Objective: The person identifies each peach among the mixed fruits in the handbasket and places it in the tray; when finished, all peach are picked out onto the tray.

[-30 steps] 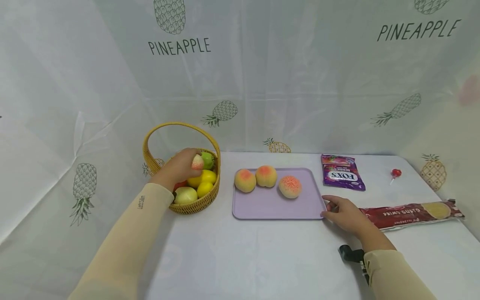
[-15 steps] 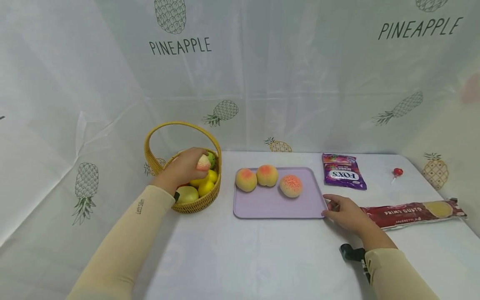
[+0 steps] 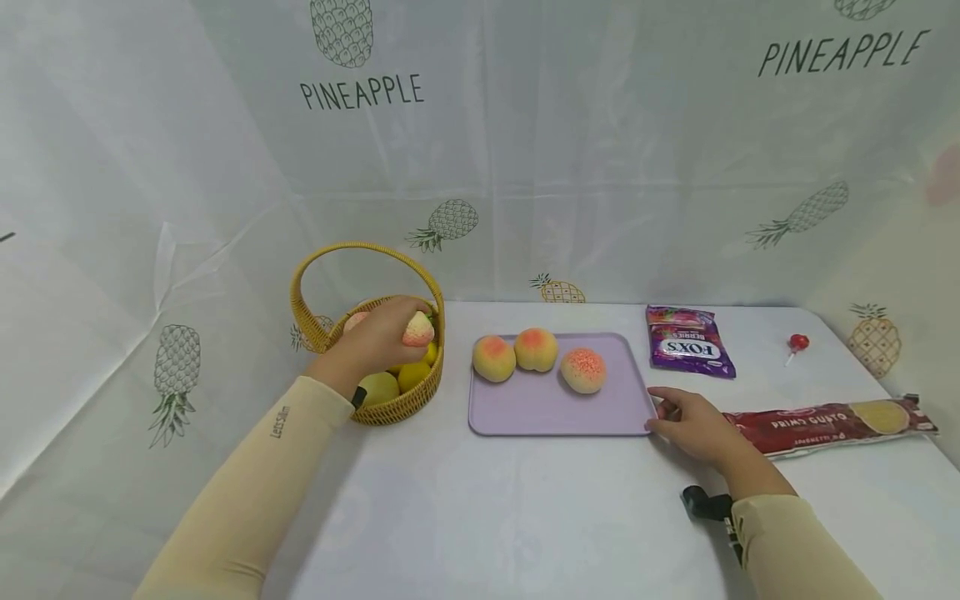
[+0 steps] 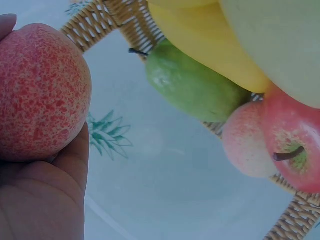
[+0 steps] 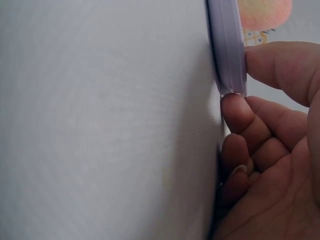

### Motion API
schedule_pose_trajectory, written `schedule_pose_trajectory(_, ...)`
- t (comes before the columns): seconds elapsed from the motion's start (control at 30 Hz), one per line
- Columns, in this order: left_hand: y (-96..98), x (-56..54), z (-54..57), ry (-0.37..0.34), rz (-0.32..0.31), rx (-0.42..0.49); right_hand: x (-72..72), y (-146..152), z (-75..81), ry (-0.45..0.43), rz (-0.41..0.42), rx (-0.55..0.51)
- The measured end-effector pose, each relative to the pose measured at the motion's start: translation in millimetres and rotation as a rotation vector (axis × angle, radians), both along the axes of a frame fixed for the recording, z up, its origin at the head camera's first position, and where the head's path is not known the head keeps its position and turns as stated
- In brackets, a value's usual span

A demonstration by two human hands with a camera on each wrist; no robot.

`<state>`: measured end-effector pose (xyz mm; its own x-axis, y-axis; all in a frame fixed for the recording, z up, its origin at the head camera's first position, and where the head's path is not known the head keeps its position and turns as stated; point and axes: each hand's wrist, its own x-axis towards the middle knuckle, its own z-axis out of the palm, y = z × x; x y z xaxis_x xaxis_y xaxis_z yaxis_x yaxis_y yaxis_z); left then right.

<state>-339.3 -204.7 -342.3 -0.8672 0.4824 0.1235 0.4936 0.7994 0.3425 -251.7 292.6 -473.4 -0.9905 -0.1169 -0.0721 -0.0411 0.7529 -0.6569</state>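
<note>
Holding fruit (image 3: 414, 377) are basket (image 3: 401, 406) and tray (image 3: 555, 417) (three peaches (image 3: 536, 350)).

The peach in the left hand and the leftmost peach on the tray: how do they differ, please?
The held peach shows dense red speckles, while the leftmost tray peach has a more even orange-red blush over yellow. The left hand grips the held peach, whereas the leftmost tray peach sits on the tray with no hand touching it. Both are round, with reddish colouring.
</note>
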Motion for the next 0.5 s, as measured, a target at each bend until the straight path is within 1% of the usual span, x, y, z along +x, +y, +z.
schedule_pose_trajectory(0.17,6.0,2.8,-0.2,0.012,-0.027,0.008,0.3,0,0.6,-0.005,0.001,-0.002)
schedule_pose_trajectory(0.37,13.2,8.1,1.0,0.053,-0.057,0.007,0.7,0,0.6,-0.007,0.001,-0.005)
schedule_pose_trajectory(0.5,16.5,9.7,1.0,0.064,-0.066,0.008,0.5,0,-0.2,-0.004,0.002,-0.010)
